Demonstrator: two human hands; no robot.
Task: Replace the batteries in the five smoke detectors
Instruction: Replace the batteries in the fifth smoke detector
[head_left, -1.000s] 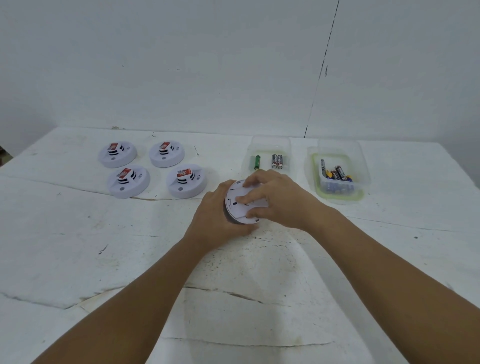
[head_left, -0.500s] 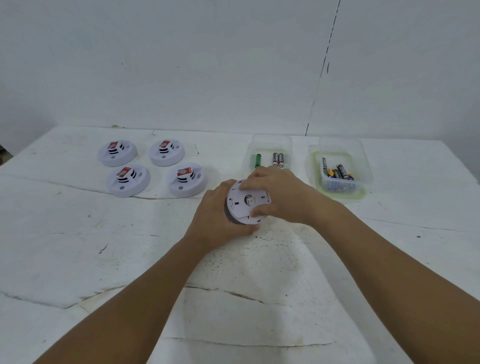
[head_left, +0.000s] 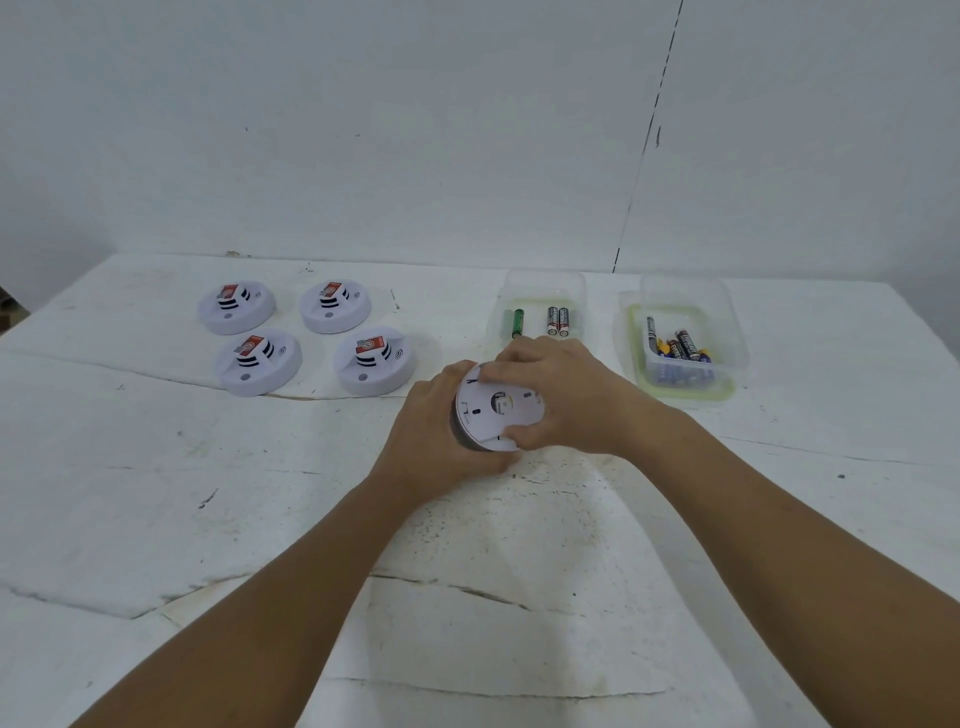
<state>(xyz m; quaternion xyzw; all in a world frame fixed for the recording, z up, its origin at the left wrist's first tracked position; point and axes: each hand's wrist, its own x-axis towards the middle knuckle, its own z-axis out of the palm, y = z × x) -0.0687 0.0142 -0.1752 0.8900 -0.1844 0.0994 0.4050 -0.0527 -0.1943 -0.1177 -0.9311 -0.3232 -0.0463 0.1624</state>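
A white round smoke detector (head_left: 493, 415) stands tilted on the table's middle, its flat back plate turned toward me. My left hand (head_left: 431, 431) grips its body from the left. My right hand (head_left: 566, 395) holds the back plate's rim, fingers over the top edge and thumb at the bottom edge. Several other white detectors with red labels lie face up at the back left: (head_left: 236, 307), (head_left: 335, 306), (head_left: 260, 362), (head_left: 375, 359).
A clear tub (head_left: 543, 291) behind my right hand holds a green battery (head_left: 517, 323) and two dark ones (head_left: 557, 321). Further right, a green-rimmed clear tub (head_left: 727, 387) holds several batteries. The white table (head_left: 260, 493) has cracked, scuffed paint.
My right hand has slid off the back plate's face to its rim, uncovering the centre hole. The detector has tipped up slightly toward me.
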